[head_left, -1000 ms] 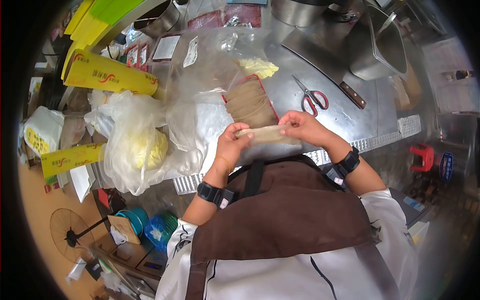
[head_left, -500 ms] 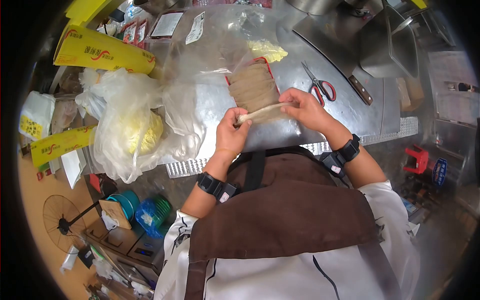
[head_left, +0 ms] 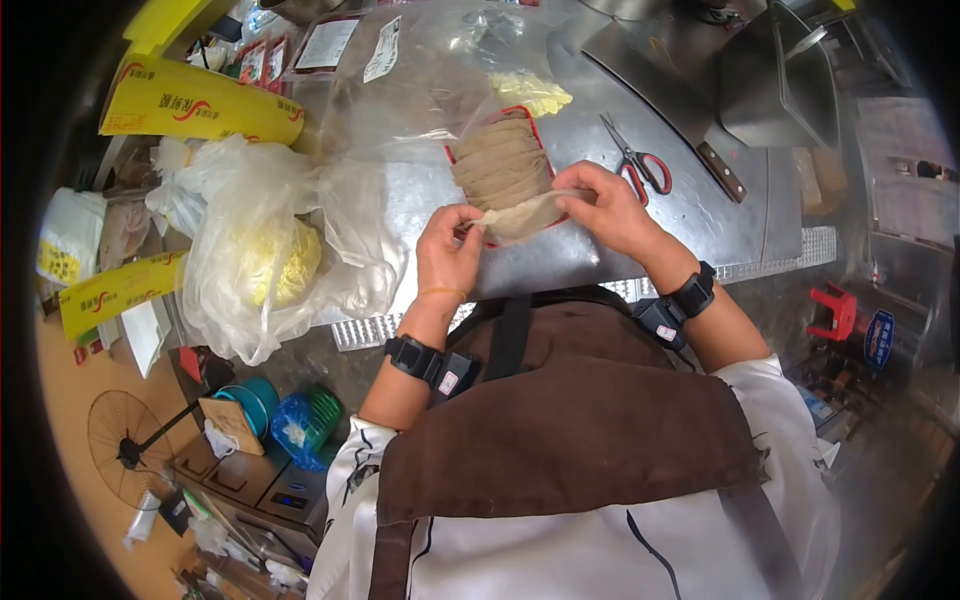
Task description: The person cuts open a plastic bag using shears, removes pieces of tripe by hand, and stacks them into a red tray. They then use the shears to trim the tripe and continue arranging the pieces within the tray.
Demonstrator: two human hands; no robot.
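Note:
My left hand [head_left: 448, 248] pinches the left end of a pale, thin, limp sheet [head_left: 522, 217]. Its right end is between the thumb and fingers of my right hand [head_left: 607, 212]. Stretched between both hands, the sheet overlaps the near end of a red-rimmed tray [head_left: 540, 122]. Brown, soft-looking folded layers [head_left: 500, 165] fill this tray in overlapping rows. Clear plastic packaging [head_left: 420, 110] lies against the tray's far left side.
Red-handled scissors [head_left: 640, 170] and a cleaver [head_left: 722, 172] rest on the metal table [head_left: 600, 262], right of the tray. To the left are a plastic bag with yellow contents [head_left: 280, 265] and a yellow cling-film box [head_left: 200, 105]. A metal container [head_left: 785, 85] stands back right.
Both hands have shifted slightly left. The sheet between them, earlier drawn into a narrow strip, now hangs wider and looser over the tray's near end.

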